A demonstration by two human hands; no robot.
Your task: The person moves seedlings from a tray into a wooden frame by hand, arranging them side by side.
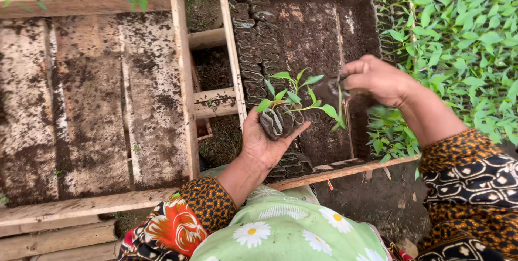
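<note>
My left hand (264,145) is palm up and cups a small seedling bag (276,123) of dark soil with a green seedling (294,96) growing from it. My right hand (377,80) is just to the right and slightly above, its fingers pinched on a second small dark seedling bag (330,89) whose leaves hang down. Both hands hover over a wooden-framed bed (324,174) of dark soil. A column of filled dark bags (253,45) lines the bed's left side.
A dirty wooden slatted platform (91,104) lies to the left, past a ladder-like wooden divider (213,102). Dense green seedlings (464,45) fill the bed at the right. My lap in a green flowered cloth (280,228) is at the bottom.
</note>
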